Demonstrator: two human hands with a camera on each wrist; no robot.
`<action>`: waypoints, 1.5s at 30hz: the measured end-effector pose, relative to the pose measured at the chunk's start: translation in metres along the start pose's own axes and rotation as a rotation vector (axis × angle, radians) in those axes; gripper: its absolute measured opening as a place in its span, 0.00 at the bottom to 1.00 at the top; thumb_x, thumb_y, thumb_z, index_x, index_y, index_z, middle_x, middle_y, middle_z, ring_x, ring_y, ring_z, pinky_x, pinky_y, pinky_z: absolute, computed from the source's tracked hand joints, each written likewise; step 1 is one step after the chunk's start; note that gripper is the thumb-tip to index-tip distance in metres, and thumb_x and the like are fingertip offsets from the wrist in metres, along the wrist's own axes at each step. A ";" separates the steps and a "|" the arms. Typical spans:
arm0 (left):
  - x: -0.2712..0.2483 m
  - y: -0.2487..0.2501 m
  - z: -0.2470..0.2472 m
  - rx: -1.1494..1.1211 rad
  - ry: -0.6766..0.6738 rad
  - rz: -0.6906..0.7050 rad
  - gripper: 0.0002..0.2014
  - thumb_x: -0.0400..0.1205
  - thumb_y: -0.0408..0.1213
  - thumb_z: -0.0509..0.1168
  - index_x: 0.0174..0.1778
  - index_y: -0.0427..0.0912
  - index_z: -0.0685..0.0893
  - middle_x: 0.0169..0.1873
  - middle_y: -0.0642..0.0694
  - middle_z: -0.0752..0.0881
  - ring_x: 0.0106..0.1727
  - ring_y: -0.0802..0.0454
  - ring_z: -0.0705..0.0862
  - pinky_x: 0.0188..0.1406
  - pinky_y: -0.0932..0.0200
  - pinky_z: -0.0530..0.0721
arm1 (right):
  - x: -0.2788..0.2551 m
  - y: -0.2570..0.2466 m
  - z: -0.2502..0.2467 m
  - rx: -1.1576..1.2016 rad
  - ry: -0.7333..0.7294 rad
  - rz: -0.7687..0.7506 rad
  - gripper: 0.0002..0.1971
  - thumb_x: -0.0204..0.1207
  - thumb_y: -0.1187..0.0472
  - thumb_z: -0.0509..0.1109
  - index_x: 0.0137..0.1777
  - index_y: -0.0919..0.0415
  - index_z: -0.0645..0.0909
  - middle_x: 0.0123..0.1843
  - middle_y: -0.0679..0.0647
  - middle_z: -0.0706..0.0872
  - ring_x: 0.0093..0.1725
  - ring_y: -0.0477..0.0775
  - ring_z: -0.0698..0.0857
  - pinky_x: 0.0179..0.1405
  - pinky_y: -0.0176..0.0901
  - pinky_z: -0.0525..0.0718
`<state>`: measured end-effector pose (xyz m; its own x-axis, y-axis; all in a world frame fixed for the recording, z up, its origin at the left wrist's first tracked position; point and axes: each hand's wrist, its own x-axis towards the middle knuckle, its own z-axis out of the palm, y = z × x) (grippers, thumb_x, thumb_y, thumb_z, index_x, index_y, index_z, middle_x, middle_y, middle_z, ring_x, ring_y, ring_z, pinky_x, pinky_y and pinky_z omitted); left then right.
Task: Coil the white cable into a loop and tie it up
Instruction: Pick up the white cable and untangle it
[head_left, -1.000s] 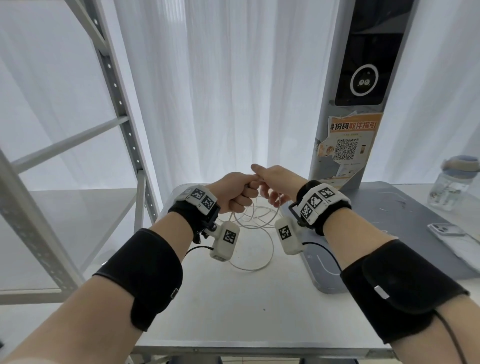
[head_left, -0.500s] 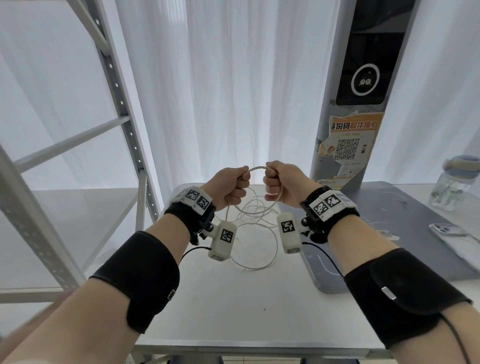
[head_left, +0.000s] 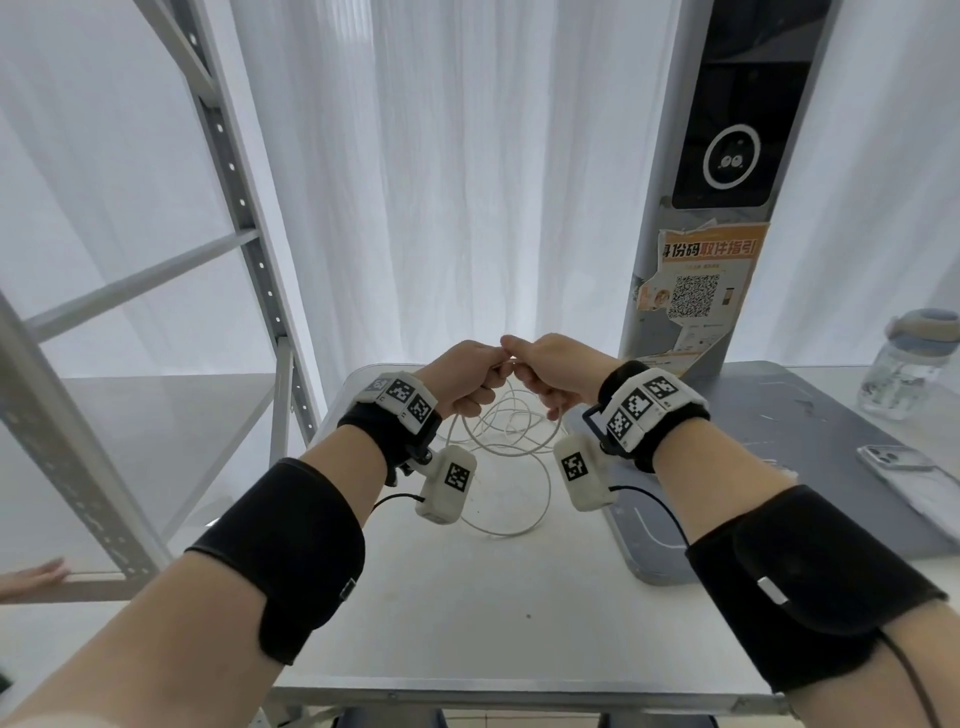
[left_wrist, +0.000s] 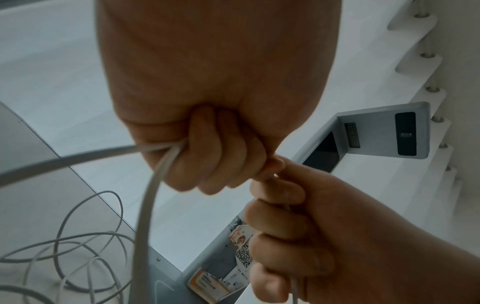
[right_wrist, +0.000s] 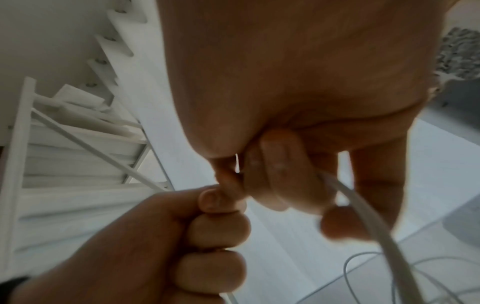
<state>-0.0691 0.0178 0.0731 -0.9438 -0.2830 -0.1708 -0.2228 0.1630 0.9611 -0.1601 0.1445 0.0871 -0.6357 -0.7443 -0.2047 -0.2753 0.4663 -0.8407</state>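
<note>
A thin white cable (head_left: 511, 431) hangs in loose loops from both hands down to the white table (head_left: 467, 597). My left hand (head_left: 470, 376) is a fist gripping cable strands (left_wrist: 155, 164), which leave the fist by the little finger. My right hand (head_left: 550, 371) touches the left one, knuckle to knuckle, and holds the cable (right_wrist: 363, 209) in curled fingers. In the right wrist view the cable runs out between those fingers (right_wrist: 280, 176) and down to the right. Further loops (left_wrist: 78, 257) lie tangled on the table below the hands.
A grey kiosk post (head_left: 711, 208) with an orange QR notice stands behind the right hand on a grey base plate (head_left: 779, 431). A phone (head_left: 893, 460) and a water bottle (head_left: 909, 369) sit at the far right. A metal shelf frame (head_left: 234, 208) stands at the left, with another person's fingers (head_left: 31, 574) on it.
Half a second ago the fists were apart with a short arc of cable stretched between them. Now the hands have come together and touch, and that arc is gone.
</note>
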 end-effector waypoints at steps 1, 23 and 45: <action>0.000 0.000 -0.001 -0.041 0.011 -0.001 0.18 0.89 0.43 0.53 0.32 0.46 0.72 0.24 0.52 0.61 0.20 0.58 0.56 0.16 0.66 0.52 | 0.000 0.001 0.001 0.059 0.003 -0.016 0.24 0.89 0.42 0.57 0.33 0.55 0.70 0.22 0.48 0.67 0.18 0.50 0.64 0.28 0.43 0.79; -0.003 -0.005 -0.002 -0.066 -0.023 -0.054 0.22 0.91 0.50 0.50 0.34 0.45 0.74 0.23 0.54 0.61 0.20 0.58 0.56 0.17 0.66 0.52 | -0.003 0.002 0.000 0.013 0.080 -0.090 0.23 0.88 0.47 0.61 0.36 0.61 0.80 0.26 0.54 0.78 0.21 0.53 0.75 0.21 0.40 0.80; 0.000 -0.008 -0.005 -0.217 0.031 -0.004 0.23 0.91 0.49 0.52 0.28 0.48 0.65 0.22 0.54 0.60 0.22 0.57 0.55 0.17 0.66 0.55 | 0.001 0.007 -0.004 0.228 0.206 -0.110 0.23 0.87 0.46 0.62 0.31 0.54 0.70 0.24 0.47 0.66 0.20 0.48 0.61 0.20 0.36 0.61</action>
<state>-0.0658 0.0117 0.0664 -0.9343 -0.3126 -0.1712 -0.1657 -0.0445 0.9852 -0.1654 0.1482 0.0831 -0.7502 -0.6609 -0.0199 -0.1969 0.2521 -0.9475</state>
